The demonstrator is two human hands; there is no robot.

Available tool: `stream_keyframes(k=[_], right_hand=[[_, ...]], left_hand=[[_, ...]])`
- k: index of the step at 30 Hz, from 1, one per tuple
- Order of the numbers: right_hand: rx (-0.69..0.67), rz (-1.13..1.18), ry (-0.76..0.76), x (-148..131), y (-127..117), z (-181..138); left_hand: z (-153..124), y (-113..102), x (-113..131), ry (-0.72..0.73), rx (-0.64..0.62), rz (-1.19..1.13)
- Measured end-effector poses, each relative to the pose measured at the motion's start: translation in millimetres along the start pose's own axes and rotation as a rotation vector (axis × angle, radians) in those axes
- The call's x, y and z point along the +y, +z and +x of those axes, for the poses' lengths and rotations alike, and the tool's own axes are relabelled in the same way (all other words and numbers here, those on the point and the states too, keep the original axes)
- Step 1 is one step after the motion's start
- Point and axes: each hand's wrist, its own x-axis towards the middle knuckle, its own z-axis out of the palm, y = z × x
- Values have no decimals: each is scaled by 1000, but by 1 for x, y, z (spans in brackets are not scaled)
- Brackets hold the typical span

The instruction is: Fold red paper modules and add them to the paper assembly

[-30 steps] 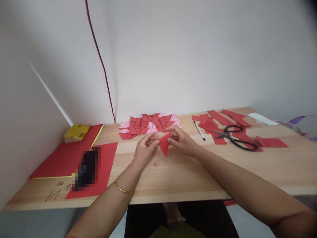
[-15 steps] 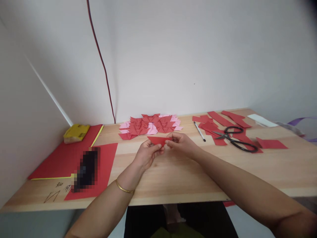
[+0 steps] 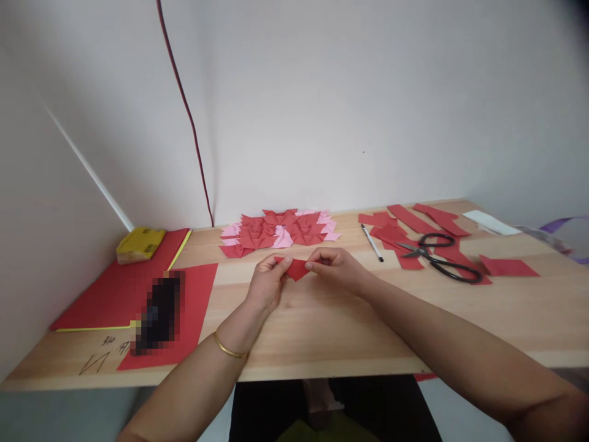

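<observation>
Between my two hands is a small piece of folded red paper (image 3: 298,270), its point turned down toward me. My left hand (image 3: 268,279), with a gold bangle on the wrist, pinches its left corner between thumb and fingers. The right corner is pinched by my right hand (image 3: 338,267). Both hands are just above the wooden table (image 3: 322,325). Behind them lies a cluster of folded red and pink paper pieces (image 3: 280,232). Fingers hide both ends of the held paper.
Black-handled scissors (image 3: 430,255) lie on red paper scraps (image 3: 407,219) at the right, beside a white pen (image 3: 372,243). On the left are large red sheets (image 3: 103,288), a yellow packet (image 3: 140,245) and a blurred-out black object (image 3: 161,313). A wall stands behind.
My left fingers have shifted from under the paper's middle to its left corner. The paper's lower point now shows between my hands, which are slightly farther apart.
</observation>
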Motion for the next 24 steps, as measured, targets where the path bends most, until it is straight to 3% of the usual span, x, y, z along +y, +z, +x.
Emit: stream_keyframes(k=[7,15,19,24], right_hand=[[-35,-2,41,-4,-6,1],[-33,25,60,-4,-7,-1],[-62,18,76,-2,-8,-1],[10,-50,75,-2,-8,1]], left_hand=[[1,-2,6,2,-39,-35],[4,-7,4,-102,-81,-112],[2,-4,6,-58,-86,-17],[3,-6,5,6,-82,82]])
